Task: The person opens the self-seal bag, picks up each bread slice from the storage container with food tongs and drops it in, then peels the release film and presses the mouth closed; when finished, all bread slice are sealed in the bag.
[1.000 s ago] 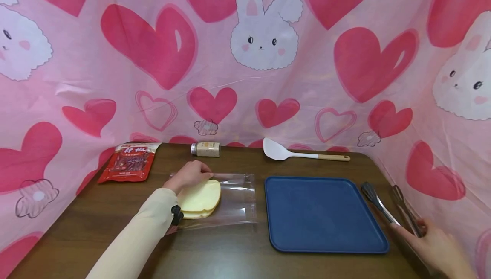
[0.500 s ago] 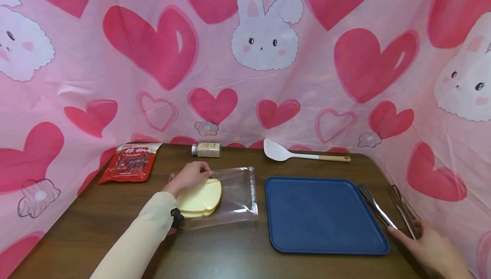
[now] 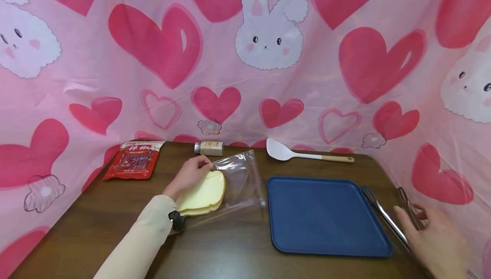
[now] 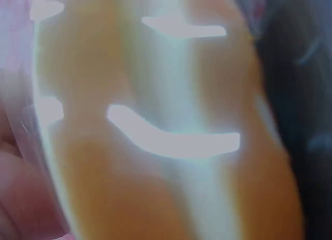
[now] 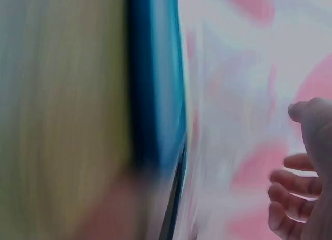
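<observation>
My left hand (image 3: 189,175) pinches the upper edge of a clear plastic bag (image 3: 242,181). Inside the bag are stacked bread slices (image 3: 203,191), tilted up off the table on the hand's side. Close up in the left wrist view, the bread slices (image 4: 171,188) show blurred through shiny plastic. At the far right, a pair of metal tongs (image 3: 386,219) lies beside the tray with its arms apart. My right hand (image 3: 436,238) is over the handle end, thumb spread from the fingers. In the right wrist view the right hand (image 5: 306,172) appears with loose, parted fingers.
A blue tray (image 3: 327,217) lies right of the bag. Behind stand a red food packet (image 3: 134,160), a seasoning jar (image 3: 210,148) lying on its side, and a white spatula (image 3: 281,151) with a wooden handle. A pink patterned curtain (image 3: 307,78) encloses the table.
My left hand has lifted and tilted the bag, its far right corner rising toward the back. My right thumb has moved away from the tongs' near arm, and the tongs lie slightly shifted.
</observation>
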`<state>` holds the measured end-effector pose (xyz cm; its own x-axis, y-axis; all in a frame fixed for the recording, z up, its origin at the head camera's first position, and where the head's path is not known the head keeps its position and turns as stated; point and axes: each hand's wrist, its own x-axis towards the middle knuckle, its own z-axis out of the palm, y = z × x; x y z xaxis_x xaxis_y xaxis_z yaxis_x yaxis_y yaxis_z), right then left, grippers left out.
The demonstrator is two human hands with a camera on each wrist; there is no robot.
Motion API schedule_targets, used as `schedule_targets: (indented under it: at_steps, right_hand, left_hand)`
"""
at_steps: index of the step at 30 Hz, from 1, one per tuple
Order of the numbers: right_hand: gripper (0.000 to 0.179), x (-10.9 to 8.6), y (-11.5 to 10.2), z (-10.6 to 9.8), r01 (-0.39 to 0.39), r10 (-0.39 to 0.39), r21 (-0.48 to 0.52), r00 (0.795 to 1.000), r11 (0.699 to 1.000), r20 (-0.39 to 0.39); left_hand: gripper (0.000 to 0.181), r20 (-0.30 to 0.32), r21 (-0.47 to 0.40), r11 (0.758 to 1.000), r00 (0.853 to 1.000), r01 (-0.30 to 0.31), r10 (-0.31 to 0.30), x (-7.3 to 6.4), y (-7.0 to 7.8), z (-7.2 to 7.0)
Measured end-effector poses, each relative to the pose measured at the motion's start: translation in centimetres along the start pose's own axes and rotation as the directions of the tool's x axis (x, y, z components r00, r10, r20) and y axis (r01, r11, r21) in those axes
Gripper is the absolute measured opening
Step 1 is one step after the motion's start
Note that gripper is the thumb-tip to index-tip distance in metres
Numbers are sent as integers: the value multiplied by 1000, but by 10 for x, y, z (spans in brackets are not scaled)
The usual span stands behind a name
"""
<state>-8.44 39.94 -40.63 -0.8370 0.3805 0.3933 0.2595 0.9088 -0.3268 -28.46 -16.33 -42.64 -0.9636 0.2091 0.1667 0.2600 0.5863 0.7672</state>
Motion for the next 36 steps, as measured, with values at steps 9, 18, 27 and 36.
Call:
schedule_targets:
  at_steps: [9, 18, 27, 36]
  right_hand:
    - [42, -39, -184, 45, 177, -365, 528, 890, 830, 275]
    - [27, -32, -284, 72, -93, -291, 794, 900, 600, 325]
    - [18, -21, -297, 68, -122, -230, 846, 933, 520, 276]
    - [20, -13, -296, 62, -37, -266, 892, 948, 451, 173]
  left_hand:
    - [20, -231, -369, 926, 956, 86, -181, -11, 32, 22]
    - [19, -361, -591, 806, 885, 29, -296, -22, 53, 47]
    - [20, -411, -691, 722, 835, -24, -366, -37, 61, 44]
    - [18, -368, -725, 686, 877, -63, -308, -58, 62, 32]
